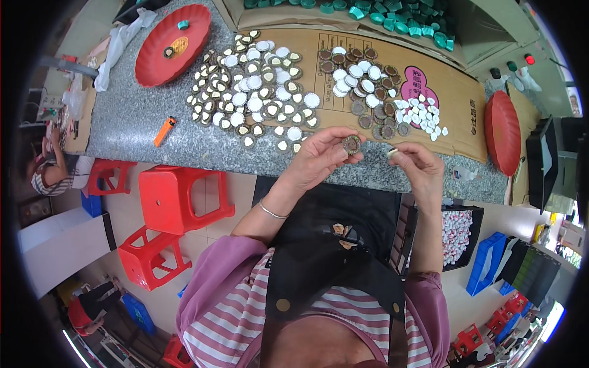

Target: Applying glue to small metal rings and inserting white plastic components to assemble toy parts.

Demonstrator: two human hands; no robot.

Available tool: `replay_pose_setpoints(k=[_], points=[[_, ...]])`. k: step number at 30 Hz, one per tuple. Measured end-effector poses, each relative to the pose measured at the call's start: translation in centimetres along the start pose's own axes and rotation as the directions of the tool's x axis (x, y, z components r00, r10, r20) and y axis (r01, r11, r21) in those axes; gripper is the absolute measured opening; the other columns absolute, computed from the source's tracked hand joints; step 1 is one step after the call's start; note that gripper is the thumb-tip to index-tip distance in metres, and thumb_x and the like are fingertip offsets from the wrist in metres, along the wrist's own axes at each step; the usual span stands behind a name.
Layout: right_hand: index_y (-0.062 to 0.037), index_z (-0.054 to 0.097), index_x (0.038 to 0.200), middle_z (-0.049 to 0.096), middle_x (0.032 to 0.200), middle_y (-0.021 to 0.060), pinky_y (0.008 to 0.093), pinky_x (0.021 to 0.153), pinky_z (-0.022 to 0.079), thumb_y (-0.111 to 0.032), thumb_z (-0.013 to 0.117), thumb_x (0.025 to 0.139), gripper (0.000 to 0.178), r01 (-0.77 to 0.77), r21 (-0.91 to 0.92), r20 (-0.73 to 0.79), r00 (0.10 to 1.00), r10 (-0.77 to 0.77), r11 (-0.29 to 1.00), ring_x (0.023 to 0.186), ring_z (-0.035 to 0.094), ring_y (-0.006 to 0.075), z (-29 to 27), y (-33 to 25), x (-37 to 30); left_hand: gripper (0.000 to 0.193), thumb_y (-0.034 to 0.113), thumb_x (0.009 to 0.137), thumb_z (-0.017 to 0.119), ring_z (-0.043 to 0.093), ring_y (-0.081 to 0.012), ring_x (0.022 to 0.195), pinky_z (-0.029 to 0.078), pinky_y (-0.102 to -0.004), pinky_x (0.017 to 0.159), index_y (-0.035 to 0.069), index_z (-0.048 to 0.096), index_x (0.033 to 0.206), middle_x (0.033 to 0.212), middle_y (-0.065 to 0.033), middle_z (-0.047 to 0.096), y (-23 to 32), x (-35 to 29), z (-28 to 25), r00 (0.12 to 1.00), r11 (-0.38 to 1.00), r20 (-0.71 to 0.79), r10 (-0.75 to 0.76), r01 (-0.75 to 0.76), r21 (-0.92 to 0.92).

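Observation:
My left hand (326, 158) pinches a small round brown disc with a greenish rim (351, 145) by its edge, over the front of the counter. Just to its right, my right hand (418, 167) grips a small white piece (392, 152) between thumb and fingertips. The two pieces are apart. Beyond my hands lies a loose group of brown discs (388, 131), some with white scalloped faces showing (356, 71). A small heap of white pieces (423, 115) sits to the right of them. Many discs with a pale piece on top (244, 92) spread over the counter on the left.
Flattened cardboard (457, 92) covers part of the speckled counter (123, 122). Red scalloped trays (150, 58) (503, 135) stand at both ends. An orange lighter (164, 131) lies at front left. Green cups (402, 27) fill the back shelf. Red stools (178, 197) stand below left; other people work nearby.

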State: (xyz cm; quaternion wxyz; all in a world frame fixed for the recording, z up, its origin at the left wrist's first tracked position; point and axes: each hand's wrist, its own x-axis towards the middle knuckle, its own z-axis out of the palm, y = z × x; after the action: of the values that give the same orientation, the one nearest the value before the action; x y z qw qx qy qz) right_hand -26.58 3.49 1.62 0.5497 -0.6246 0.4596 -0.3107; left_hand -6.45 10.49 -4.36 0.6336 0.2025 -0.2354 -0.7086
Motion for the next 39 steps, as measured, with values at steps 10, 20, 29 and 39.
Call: replay_pose_setpoints(k=[10, 20, 29, 39], points=[[0.0010, 0.061, 0.091, 0.063, 0.080, 0.0040, 0.0208, 0.071, 0.048, -0.003, 0.059, 0.083, 0.009, -0.125, 0.301, 0.210, 0.976, 0.062, 0.945, 0.076, 0.060, 0.0082, 3.1, -0.3, 0.8, 0.032, 0.003, 0.085, 0.055, 0.056, -0.0167, 0.099, 0.047, -0.0293, 0.086, 0.001, 0.049, 0.116, 0.112, -0.0094, 0.054, -0.7, 0.5, 0.2, 0.999, 0.989, 0.038, 0.029, -0.035, 0.146], [0.0020, 0.061, 0.089, 0.063, 0.078, 0.0031, 0.0191, 0.064, 0.048, -0.004, 0.062, 0.082, 0.009, -0.112, 0.322, 0.159, 0.985, 0.063, 0.940, 0.072, 0.060, 0.0071, 3.3, -0.1, 0.9, 0.034, -0.001, 0.083, 0.057, 0.053, -0.0134, 0.102, 0.044, -0.0268, 0.089, 0.000, 0.049, 0.116, 0.111, -0.0063, 0.053, -0.9, 0.6, 0.6, 0.999, 0.972, -0.009, 0.035, -0.032, 0.234], [0.0020, 0.061, 0.087, 0.063, 0.077, 0.0031, 0.0198, 0.065, 0.049, -0.004, 0.062, 0.081, 0.008, -0.108, 0.318, 0.157, 0.986, 0.060, 0.942, 0.072, 0.061, 0.0077, 3.3, 0.2, 0.9, 0.033, -0.002, 0.083, 0.056, 0.052, -0.0133, 0.101, 0.043, -0.0261, 0.089, -0.002, 0.049, 0.115, 0.111, -0.0057, 0.050, -1.0, 0.8, 0.7, 0.997, 0.957, 0.008, 0.071, -0.071, 0.281], [0.0011, 0.062, 0.086, 0.063, 0.075, 0.0021, 0.0184, 0.063, 0.047, -0.005, 0.063, 0.081, 0.008, -0.126, 0.292, 0.163, 0.983, 0.081, 0.948, 0.070, 0.059, 0.0056, 3.3, 0.5, 0.9, 0.032, -0.006, 0.082, 0.056, 0.052, -0.0149, 0.102, 0.043, -0.0272, 0.090, -0.003, 0.051, 0.113, 0.111, -0.0059, 0.046, -0.9, 0.8, 0.7, 0.993, 0.937, 0.049, 0.106, -0.116, 0.330]])
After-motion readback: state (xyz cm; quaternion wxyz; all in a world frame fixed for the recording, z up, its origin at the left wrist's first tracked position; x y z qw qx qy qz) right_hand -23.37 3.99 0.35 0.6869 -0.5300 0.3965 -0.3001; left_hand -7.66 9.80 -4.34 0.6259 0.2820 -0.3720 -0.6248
